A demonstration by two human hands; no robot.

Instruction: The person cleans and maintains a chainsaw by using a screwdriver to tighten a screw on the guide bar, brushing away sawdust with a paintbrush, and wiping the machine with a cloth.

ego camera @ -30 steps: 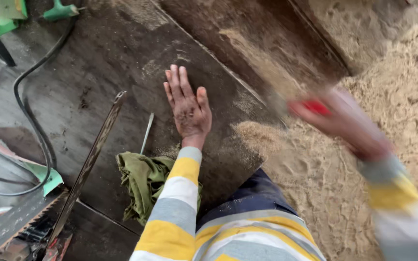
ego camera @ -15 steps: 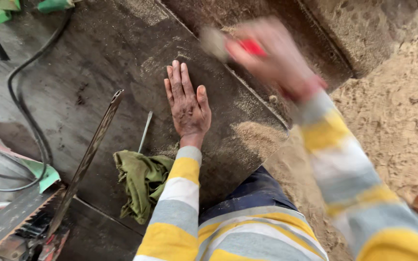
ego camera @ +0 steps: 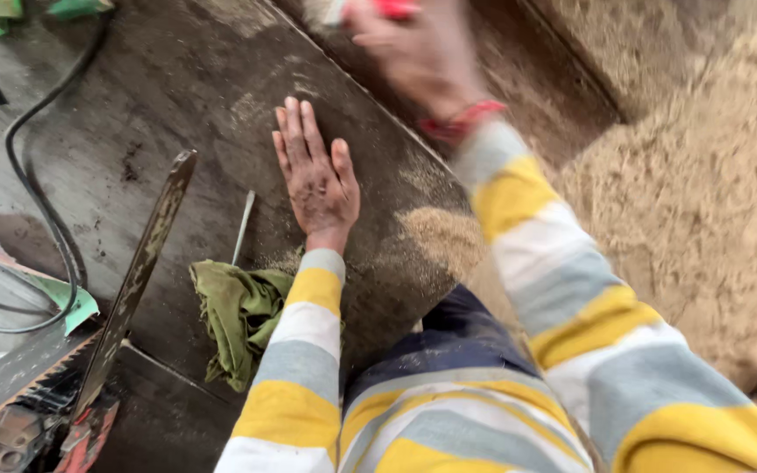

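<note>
sawdust heap (ego camera: 703, 193): fills the right side, spilling onto the dark board (ego camera: 177, 114). chainsaw bar (ego camera: 137, 280): lies left, beside a green rag (ego camera: 238, 320). left hand (ego camera: 317, 180): open, palm flat on the board. right hand (ego camera: 413, 52): blurred, closed around a red-handled brush (ego camera: 370, 10) at the board's far edge.

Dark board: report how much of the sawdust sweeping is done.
Most of the dark board looks bare. The right hand, blurred, grips a red-handled brush at its far edge; the left hand lies flat on it. A sawdust patch remains at the near edge.
</note>
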